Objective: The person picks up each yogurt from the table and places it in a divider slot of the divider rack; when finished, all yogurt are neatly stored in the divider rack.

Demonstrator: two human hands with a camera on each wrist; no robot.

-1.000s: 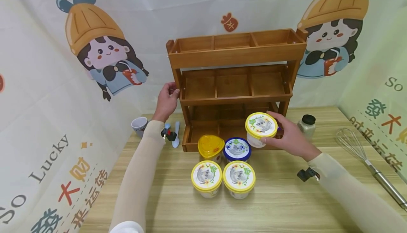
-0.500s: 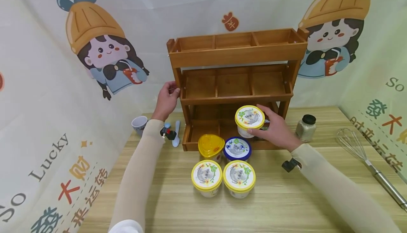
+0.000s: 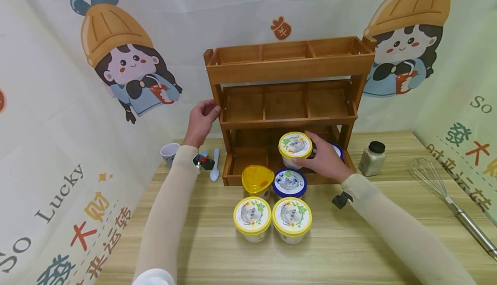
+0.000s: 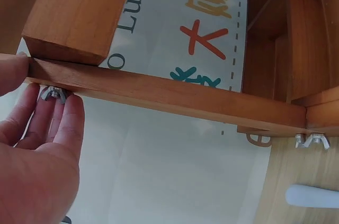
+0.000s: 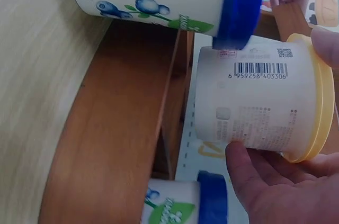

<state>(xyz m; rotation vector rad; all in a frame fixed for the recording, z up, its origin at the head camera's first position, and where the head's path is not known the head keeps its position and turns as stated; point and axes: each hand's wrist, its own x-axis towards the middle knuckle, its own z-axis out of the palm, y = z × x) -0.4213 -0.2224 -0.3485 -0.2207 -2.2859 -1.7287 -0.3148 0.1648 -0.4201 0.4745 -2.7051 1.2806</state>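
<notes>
My right hand (image 3: 326, 159) grips a white tub with a yellow lid (image 3: 295, 145), thumb and fingers around its side. The tub is over the middle of the bottom tier of a brown wooden rack (image 3: 291, 70). In the right wrist view its barcode side (image 5: 254, 97) shows. A blue-lidded tub (image 5: 172, 200) sits in the rack's right bottom compartment, mostly hidden by my hand in the head view. My left hand (image 3: 199, 123) pinches the rack's left upright; the left wrist view shows fingers (image 4: 71, 123) beside a wing nut (image 4: 54, 93).
Before the rack stand another blue-lidded tub (image 3: 290, 182), a yellow-lidded container (image 3: 257, 179) and two yellow-lidded tubs (image 3: 252, 216). A cup (image 3: 169, 152) and spoon (image 3: 215, 166) lie left; a black-capped jar (image 3: 373, 159) and whisk (image 3: 452, 203) lie right.
My right hand has carried the yellow-lidded tub leftward, from the right end of the bottom tier to its middle. The left hand stays on the rack's upright.
</notes>
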